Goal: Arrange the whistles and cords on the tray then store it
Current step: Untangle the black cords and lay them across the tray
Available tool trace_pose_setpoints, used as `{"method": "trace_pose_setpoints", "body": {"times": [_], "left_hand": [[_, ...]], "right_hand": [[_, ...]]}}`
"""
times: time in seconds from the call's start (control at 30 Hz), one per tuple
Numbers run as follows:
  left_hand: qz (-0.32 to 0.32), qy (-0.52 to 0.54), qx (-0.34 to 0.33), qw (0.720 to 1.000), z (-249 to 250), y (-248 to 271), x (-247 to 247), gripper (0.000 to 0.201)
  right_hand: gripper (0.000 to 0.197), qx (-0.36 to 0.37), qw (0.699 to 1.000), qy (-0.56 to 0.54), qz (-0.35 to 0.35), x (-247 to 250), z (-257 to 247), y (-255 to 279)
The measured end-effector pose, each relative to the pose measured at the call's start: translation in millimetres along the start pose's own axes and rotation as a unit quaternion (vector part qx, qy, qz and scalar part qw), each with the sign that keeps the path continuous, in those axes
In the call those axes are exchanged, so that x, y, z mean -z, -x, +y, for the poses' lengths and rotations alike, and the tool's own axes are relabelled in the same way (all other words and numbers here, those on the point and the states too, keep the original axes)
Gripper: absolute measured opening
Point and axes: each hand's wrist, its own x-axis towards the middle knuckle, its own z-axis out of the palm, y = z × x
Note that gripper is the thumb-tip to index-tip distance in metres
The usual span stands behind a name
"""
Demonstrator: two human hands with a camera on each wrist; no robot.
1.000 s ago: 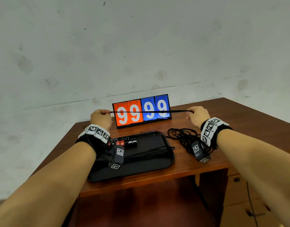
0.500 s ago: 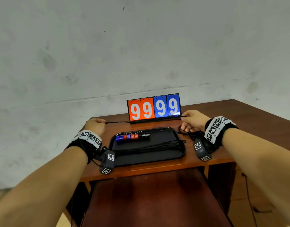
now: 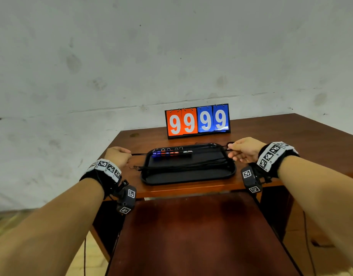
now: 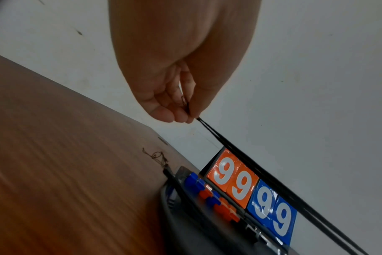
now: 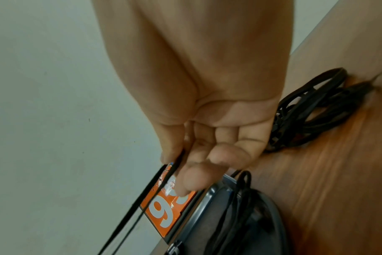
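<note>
A black tray (image 3: 188,177) lies on the wooden table (image 3: 291,136). Along its far side stands a row of blue, red and black whistles (image 3: 171,153), and several black cords (image 3: 187,166) lie lengthwise in it. One black cord (image 3: 203,149) is stretched taut just over the tray's far part. My left hand (image 3: 127,154) pinches its left end (image 4: 192,113) beyond the tray's left rim. My right hand (image 3: 232,150) pinches the other end (image 5: 177,160) between thumb and forefinger at the right rim.
An orange and blue flip scoreboard (image 3: 197,121) reading 99 99 stands behind the tray. A tangle of black cords (image 5: 316,110) lies on the table right of the tray. Metal clips (image 4: 158,157) of the laid cords stick out past the left rim. A lower brown surface (image 3: 191,236) lies under the table's front edge.
Both hands have brought the taut cord down and toward me, from in front of the scoreboard to just over the tray's far part. The head view has shifted.
</note>
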Motion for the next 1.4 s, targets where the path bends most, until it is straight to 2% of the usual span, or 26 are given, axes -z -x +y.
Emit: {"method": "trace_pose_setpoints", "body": {"times": [0.17, 0.33, 0.87, 1.4], "left_hand": [[-0.059, -0.089, -0.019, 0.994, -10, 8, -7, 0.009], [-0.087, -0.148, -0.027, 0.985, -17, 9, -13, 0.013], [-0.075, -0.231, -0.023, 0.97, -20, 16, -23, 0.007], [-0.058, -0.228, -0.01, 0.972, -20, 15, -30, 0.001]], "right_hand": [[0.014, -0.001, 0.997, 0.057, 0.057, -3, 12, -6], [0.008, -0.011, 0.992, 0.084, 0.096, 0, 23, -13], [0.01, -0.004, 0.98, 0.168, 0.107, -4, 36, -24], [0.009, -0.012, 0.967, 0.22, 0.128, -8, 29, -27]]}}
